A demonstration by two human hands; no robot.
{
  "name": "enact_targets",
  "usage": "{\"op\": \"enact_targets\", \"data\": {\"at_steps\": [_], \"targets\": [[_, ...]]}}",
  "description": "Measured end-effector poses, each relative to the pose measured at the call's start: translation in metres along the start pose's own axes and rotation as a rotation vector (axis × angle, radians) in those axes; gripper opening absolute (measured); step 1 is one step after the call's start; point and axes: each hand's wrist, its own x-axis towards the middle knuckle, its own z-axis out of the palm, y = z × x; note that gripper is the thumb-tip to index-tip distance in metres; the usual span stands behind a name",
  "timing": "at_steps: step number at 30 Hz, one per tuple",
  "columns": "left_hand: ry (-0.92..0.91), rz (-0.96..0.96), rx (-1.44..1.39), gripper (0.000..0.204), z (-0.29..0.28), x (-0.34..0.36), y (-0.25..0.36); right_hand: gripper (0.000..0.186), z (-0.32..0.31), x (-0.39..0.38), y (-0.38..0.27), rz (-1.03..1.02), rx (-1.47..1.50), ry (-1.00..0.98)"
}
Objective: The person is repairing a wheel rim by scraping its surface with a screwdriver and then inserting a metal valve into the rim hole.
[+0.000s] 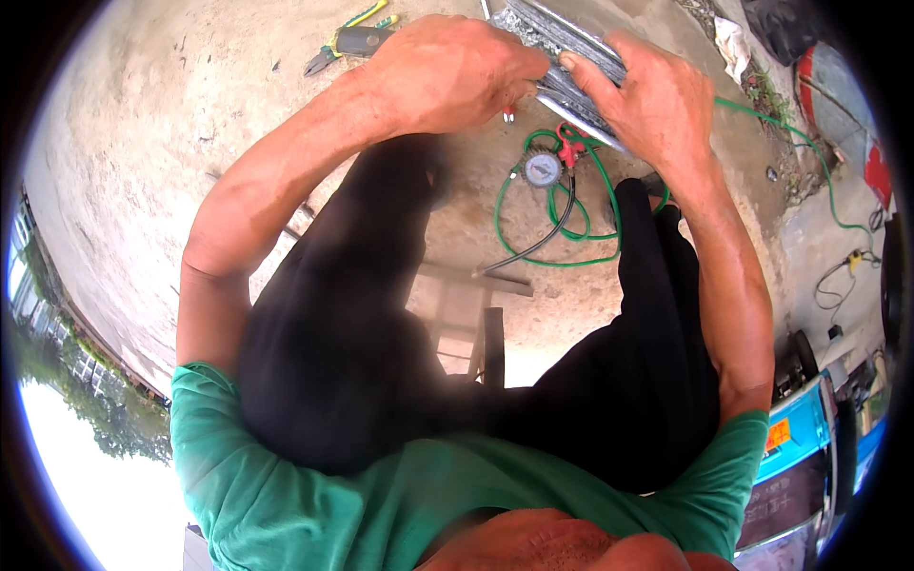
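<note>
At the top middle, a wheel rim (562,52) with shiny silver edges and dark grey material between them slants down to the right, partly behind my hands. My right hand (662,100) is closed on its right side, the thumb lying across the top. My left hand (452,76) has its fingers curled at the rim's left side; anything inside them is hidden. A small red-and-silver tip (508,116) shows just below those fingers. Below the rim, an air gauge (543,168) with a red handle (571,143) and a looped green hose (617,205) lies on the ground.
Pliers with yellow-green handles (328,52) and a dark block (364,40) lie beyond my left hand. A metal bar (476,278) is between my legs. At right are a white rag (733,48), a red-and-grey object (838,95) and a blue vehicle (798,426).
</note>
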Motion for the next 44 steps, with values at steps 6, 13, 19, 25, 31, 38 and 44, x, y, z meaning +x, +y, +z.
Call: {"op": "enact_targets", "data": {"at_steps": [6,13,19,25,31,38,44], "targets": [[-0.05,-0.078,0.127,0.014,-0.004,-0.014,-0.011,0.046,0.0,-0.001,-0.001,-0.041,-0.015,0.012],[-0.032,-0.013,0.032,0.017,0.007,-0.002,0.025,0.039,0.005,-0.005,-0.01,-0.036,-0.005,-0.039],[0.055,-0.225,-0.289,0.013,0.014,-0.013,-0.016,0.037,-0.01,0.005,-0.012,0.124,0.101,-0.099],[0.149,-0.521,-0.87,0.02,0.039,-0.018,-0.017,0.034,-0.038,0.005,0.016,0.074,0.651,-0.22],[0.16,-0.52,-0.853,0.022,0.044,-0.016,-0.024,0.04,0.009,-0.047,0.083,0.052,0.576,-0.092],[0.15,-0.662,-0.887,0.032,0.036,-0.012,-0.052,0.047,-0.006,-0.01,0.062,-0.066,0.362,-0.013],[0.086,-0.743,-0.71,0.03,0.017,-0.003,-0.027,0.049,-0.038,0.001,0.04,0.017,-0.004,-0.079]]}}
